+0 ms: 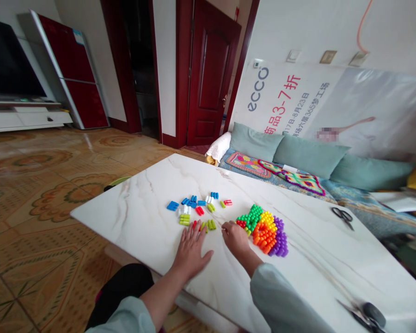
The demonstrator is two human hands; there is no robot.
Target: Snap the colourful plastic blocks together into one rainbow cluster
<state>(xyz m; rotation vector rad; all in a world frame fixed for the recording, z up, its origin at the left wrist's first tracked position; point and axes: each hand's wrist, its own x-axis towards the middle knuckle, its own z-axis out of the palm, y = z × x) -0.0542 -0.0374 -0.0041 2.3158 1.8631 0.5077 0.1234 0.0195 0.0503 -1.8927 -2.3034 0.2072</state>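
My left hand (193, 249) lies on the white marbled table with its fingers spread. Its fingertips reach small red pieces (195, 225) and lime-green pieces (211, 225), partly covering them. My right hand (236, 237) is curled with the fingertips pressed together, and whatever they hold is hidden. Just right of it sits a block of joined beads, with green beads (253, 216), yellow beads (269, 221), orange beads (264, 238) and purple beads (280, 241). Beyond my left hand, short tube-like pieces lie in small groups: blue pieces (172, 205), white pieces (210, 200) and red pieces (199, 211).
Black-handled scissors (342, 216) rest near the table's far right edge. A second pair of scissors (358, 315) lies at the near right beside a dark rounded object (373, 314). A sofa with green cushions (310, 155) stands behind the table (138, 199).
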